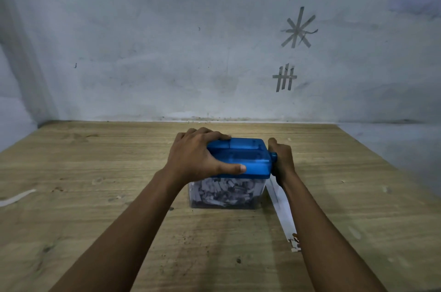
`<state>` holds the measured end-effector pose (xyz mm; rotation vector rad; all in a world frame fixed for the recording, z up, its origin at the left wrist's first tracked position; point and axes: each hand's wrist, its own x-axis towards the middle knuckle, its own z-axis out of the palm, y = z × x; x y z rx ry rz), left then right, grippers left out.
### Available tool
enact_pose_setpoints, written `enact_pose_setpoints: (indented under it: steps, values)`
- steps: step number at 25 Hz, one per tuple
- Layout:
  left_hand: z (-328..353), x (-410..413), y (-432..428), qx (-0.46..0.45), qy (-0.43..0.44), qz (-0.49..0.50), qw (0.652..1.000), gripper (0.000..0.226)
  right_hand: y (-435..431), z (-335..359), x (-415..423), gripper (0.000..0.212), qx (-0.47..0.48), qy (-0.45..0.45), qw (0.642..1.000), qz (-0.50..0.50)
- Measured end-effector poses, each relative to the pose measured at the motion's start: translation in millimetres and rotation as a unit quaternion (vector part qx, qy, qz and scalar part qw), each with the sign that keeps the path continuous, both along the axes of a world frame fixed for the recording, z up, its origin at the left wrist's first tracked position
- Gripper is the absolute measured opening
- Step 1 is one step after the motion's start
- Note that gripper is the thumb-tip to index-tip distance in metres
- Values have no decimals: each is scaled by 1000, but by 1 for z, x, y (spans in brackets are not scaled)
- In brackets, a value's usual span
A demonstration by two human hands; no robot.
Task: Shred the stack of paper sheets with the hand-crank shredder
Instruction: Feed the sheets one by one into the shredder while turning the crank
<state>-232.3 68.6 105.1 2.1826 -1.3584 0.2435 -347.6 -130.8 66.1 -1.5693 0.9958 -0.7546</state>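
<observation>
A scuffed wooden table (95,172) met a pale wall (167,41) that bore tape marks (298,28) at upper right. At frame centre stood the shredder (248,160), its clear bin (226,193) full of shreds. The left hand (193,155) clasped its blue top, and the right hand (282,160) curled round the crank (274,155) at its right side.

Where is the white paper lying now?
In the head view, the white paper lies on the table, just right of the shredder, partly hidden under the right forearm.
</observation>
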Motion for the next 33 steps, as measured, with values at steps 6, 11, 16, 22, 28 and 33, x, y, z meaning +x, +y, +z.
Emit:
enact_pose_setpoints:
  steps: [6, 11, 16, 22, 28, 33]
  values:
    - [1, 3, -3, -4, 4, 18, 1000, 103, 22, -24, -34, 46, -50, 66, 997, 5]
    - [0, 6, -3, 17, -39, 16, 999, 104, 36, -21, -67, 45, -164, 125, 975, 84]
    - [11, 2, -5, 64, -140, -1, 988, 101, 28, -31, -112, 57, -198, 345, 916, -55]
    - [1, -34, -30, 74, -153, -23, 985, 88, 43, -39, -133, 82, -189, 448, 874, 1]
    - [-15, -33, -28, 33, -224, -7, 974, 84, 26, -36, -139, 64, -120, 272, 954, -38]
    - [-14, -34, -29, 35, -224, -3, 974, 82, 17, -40, -149, 15, -133, 166, 974, -83]
